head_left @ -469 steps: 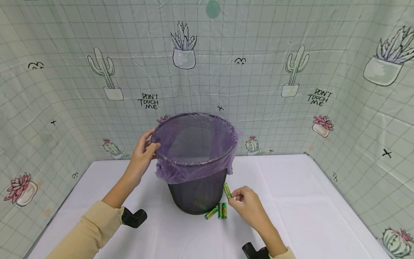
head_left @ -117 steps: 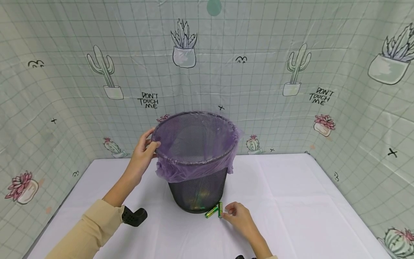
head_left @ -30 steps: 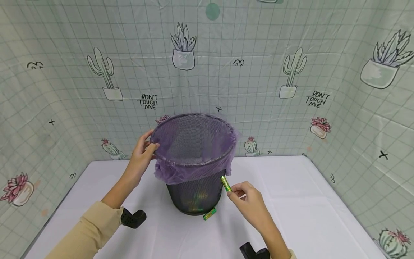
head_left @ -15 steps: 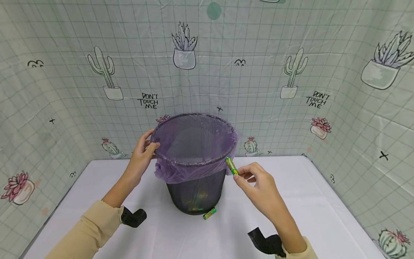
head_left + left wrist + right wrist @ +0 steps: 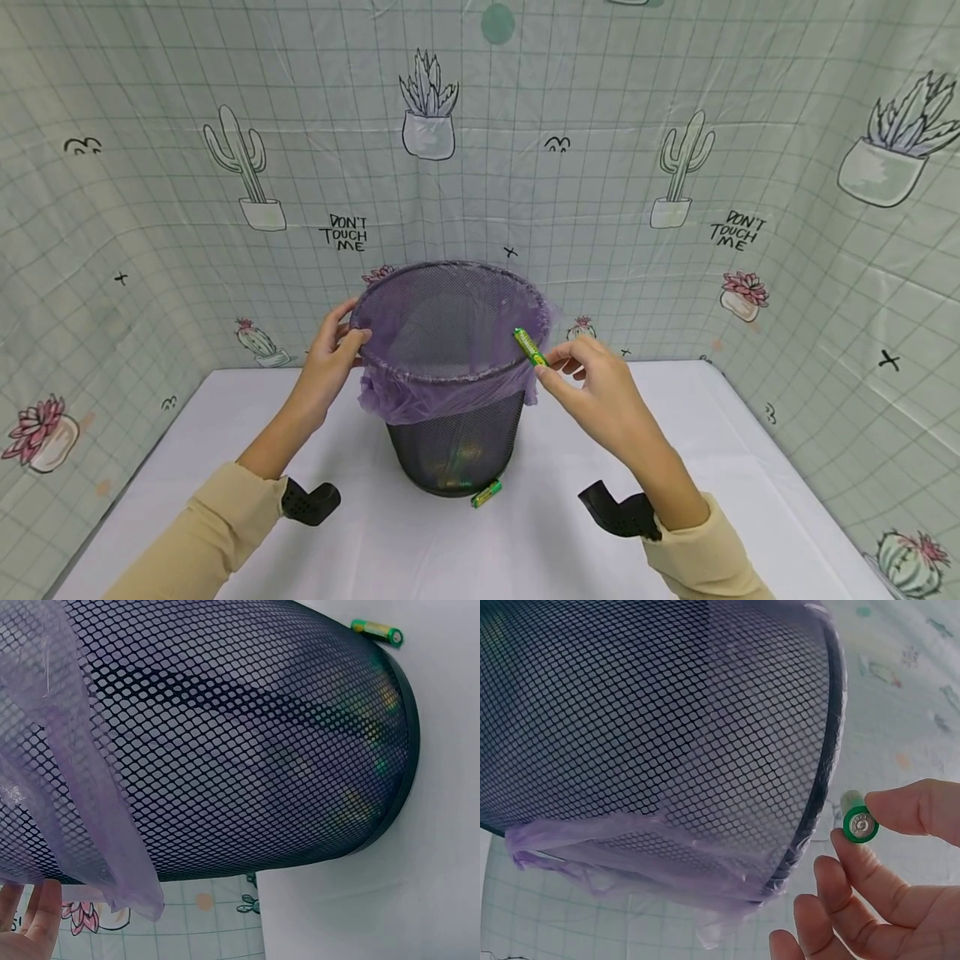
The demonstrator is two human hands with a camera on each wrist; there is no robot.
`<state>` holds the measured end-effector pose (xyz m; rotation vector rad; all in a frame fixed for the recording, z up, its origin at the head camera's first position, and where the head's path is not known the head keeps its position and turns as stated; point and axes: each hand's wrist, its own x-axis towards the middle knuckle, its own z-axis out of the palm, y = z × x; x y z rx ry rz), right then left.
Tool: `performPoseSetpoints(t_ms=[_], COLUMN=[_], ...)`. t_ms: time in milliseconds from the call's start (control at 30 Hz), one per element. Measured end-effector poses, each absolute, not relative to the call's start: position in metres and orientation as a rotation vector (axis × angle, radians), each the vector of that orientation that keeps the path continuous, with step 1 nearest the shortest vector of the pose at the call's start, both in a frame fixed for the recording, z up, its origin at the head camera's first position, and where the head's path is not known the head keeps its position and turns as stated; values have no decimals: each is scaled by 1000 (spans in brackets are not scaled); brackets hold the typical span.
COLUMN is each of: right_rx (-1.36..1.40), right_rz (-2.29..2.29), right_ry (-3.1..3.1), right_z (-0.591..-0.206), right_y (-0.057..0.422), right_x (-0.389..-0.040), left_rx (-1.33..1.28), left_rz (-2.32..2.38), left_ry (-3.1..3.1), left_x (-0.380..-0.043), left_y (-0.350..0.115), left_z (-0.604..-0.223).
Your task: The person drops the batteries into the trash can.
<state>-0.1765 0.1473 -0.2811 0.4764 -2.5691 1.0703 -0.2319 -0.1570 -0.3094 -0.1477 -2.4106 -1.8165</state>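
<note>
A black mesh wastebasket [image 5: 453, 454] lined with a purple bag [image 5: 427, 400] stands on the table. My left hand [image 5: 330, 358] grips its rim on the left, thumb over the edge. Between thumb and index finger, my right hand [image 5: 600, 392] pinches a green and yellow battery [image 5: 530, 347], tilted, overlapping the right side of the rim in the head view. In the right wrist view the flat metal end of that battery [image 5: 861, 825] faces the camera. Another battery [image 5: 486, 493] lies on the table against the basket's base. Blurred green and yellow shapes show through the mesh low down.
White cloth covers the table [image 5: 660, 467]. A grid-patterned curtain [image 5: 600, 75] with printed cacti surrounds the back and sides. A black wrist mount [image 5: 311, 502] sits at the left sleeve and another black mount [image 5: 618, 510] at the right.
My right hand has carried the battery up from beside the basket to its rim. Batteries on the table have dwindled from several to one since the oldest frame. The left hand has stayed put.
</note>
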Motion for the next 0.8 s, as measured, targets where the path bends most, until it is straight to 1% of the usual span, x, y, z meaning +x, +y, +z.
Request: performPoseSetpoints(t_ms=[467,800], right_rx=[536,542], right_rz=[972,941], right_ry=[-2635,-2655], right_z=[-268,-268], right_y=[137,133], right_x=[-192,-196], left_rx=[-149,-163], left_rz=[-1808,-1805], left_ry=[-2417,-2416], left_x=[-233,-234], left_y=[-157,-158], left_z=[-310,-310])
